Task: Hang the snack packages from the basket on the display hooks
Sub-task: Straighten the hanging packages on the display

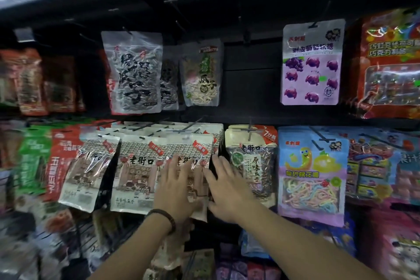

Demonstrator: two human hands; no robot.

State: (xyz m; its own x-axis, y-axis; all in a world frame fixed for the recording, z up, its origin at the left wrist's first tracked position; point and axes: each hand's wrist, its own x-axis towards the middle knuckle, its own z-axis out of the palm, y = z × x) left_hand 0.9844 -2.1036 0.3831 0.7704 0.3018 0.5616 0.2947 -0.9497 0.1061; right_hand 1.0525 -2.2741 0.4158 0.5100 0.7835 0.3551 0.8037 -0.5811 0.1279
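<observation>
A cream snack package [200, 143] with brown street artwork hangs at the front of a hook [193, 125] in the lower row. My left hand [177, 185], with a bead bracelet on its wrist, lies flat with spread fingers on the package's front. My right hand [225, 185] touches the package's right edge with straight fingers. Matching cream packages [136, 166] hang on the hooks to the left. The basket is not in view.
Sunflower seed bags [134, 73] and a purple grape candy bag [311, 63] hang in the upper row, with bare hooks [238, 7] between them. A blue marshmallow bag [311, 170] and a seed bag [252, 161] hang to the right. More packets fill the shelf below.
</observation>
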